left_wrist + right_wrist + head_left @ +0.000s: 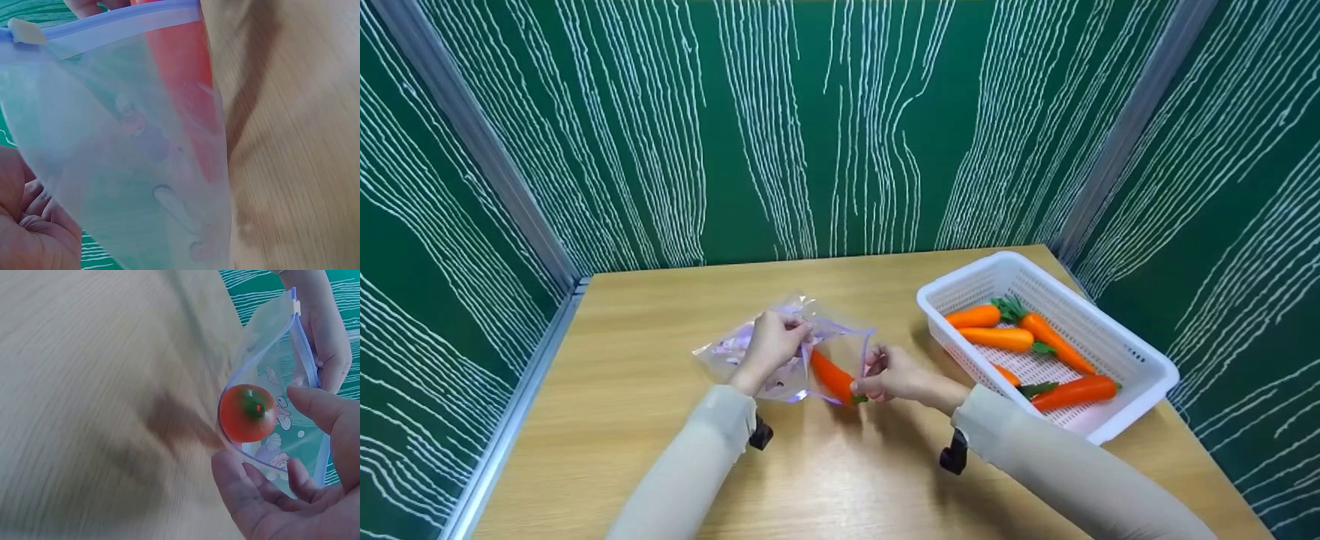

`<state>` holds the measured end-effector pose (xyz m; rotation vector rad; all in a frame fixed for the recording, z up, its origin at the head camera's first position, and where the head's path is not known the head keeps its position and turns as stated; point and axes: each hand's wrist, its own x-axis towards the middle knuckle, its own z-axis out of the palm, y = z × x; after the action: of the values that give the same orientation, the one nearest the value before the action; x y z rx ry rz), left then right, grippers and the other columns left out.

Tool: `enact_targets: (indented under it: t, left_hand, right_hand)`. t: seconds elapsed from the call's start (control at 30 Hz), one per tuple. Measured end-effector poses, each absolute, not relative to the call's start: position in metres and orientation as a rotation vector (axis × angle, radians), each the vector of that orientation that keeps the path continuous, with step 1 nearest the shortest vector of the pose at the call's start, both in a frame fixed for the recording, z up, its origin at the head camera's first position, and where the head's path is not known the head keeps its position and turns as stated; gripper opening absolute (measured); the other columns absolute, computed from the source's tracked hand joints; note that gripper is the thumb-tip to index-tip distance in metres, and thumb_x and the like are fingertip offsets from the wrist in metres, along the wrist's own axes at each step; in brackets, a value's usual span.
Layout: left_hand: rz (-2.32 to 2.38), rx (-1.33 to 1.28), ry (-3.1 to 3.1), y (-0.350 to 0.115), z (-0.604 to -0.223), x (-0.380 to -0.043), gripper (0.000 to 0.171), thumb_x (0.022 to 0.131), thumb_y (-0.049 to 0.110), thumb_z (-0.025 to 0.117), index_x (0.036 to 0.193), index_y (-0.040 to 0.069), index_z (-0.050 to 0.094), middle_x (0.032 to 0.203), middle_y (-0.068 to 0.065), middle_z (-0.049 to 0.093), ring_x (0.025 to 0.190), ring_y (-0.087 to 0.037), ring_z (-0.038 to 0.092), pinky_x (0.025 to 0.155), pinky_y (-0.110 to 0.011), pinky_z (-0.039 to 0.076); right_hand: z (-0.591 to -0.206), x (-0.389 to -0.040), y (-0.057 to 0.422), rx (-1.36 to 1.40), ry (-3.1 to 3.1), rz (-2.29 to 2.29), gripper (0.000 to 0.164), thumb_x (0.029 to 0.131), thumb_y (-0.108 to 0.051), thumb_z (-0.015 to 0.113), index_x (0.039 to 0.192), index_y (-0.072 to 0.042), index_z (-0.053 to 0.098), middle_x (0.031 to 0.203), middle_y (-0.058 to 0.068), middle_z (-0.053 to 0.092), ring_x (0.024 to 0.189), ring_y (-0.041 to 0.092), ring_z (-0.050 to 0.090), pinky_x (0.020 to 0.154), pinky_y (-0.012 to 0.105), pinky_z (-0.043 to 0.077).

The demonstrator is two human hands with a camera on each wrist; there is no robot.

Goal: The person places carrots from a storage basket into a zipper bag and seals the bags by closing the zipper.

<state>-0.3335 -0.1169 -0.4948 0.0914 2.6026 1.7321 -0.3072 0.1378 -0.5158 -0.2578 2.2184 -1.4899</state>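
A clear slider bag [784, 379] with a purple zip edge and printed pictures lies over the table, its mouth spread toward the right. My left hand [774, 345] pinches the bag's upper edge between thumb and fingers. Inside the bag is a red, tapered vegetable [831, 377], pointed end inward; its rounded end with a green stem [256, 408] faces out of the mouth. My right hand [894, 373] is at that mouth, thumb and fingers spread around it, fingertips right at the purple rim. In the left wrist view, the pale slider [26, 32] shows on the zip.
To the right stands a white perforated basket [1136, 367] holding several orange carrots [997, 338] with green tops and another red vegetable [1076, 393]. Green walls [825, 150] with white wavy lines enclose the wooden table [637, 420] at the back and sides.
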Motion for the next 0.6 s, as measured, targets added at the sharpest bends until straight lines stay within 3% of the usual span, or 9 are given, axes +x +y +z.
enact_targets:
  t: [0.13,0.33,0.6]
  left_hand:
    - [1.726,0.083,2.619,-0.1172,-0.4928,-0.3331,0.021,0.107,0.011,0.068,0.100,-0.002,0.082,0.087,-0.010,0.076,0.071,-0.015,0.070,0.074,-0.032,0.066]
    - [1.722,0.076,2.628,-0.1170,-0.4909,-0.3324,0.022,0.108,0.013,0.068,0.105,-0.005,0.082,0.088,-0.010,0.076,0.071,-0.014,0.069,0.074,-0.032,0.066]
    - [1.772,0.104,2.617,-0.1141,-0.4928,-0.3326,0.022,0.106,0.010,0.069,0.105,-0.008,0.081,0.089,-0.013,0.078,0.067,-0.010,0.069,0.066,-0.026,0.064]
  right_hand:
    - [-0.5177,-0.3064,0.1371,-0.199,2.194,-1.494,0.054,0.090,-0.011,0.088,0.120,-0.001,0.044,0.090,0.008,0.069,0.069,0.017,0.068,0.070,0.035,0.065]
    - [-0.5194,-0.3062,0.1370,-0.187,2.082,-1.500,0.079,0.087,-0.005,0.085,0.149,0.009,0.038,0.112,0.014,0.067,0.081,0.017,0.070,0.081,0.034,0.064]
    - [-0.5260,-0.3086,0.1344,-0.230,1.981,-1.554,0.064,0.085,0.002,0.076,0.143,0.009,0.049,0.115,0.013,0.063,0.089,0.018,0.068,0.080,0.028,0.063]
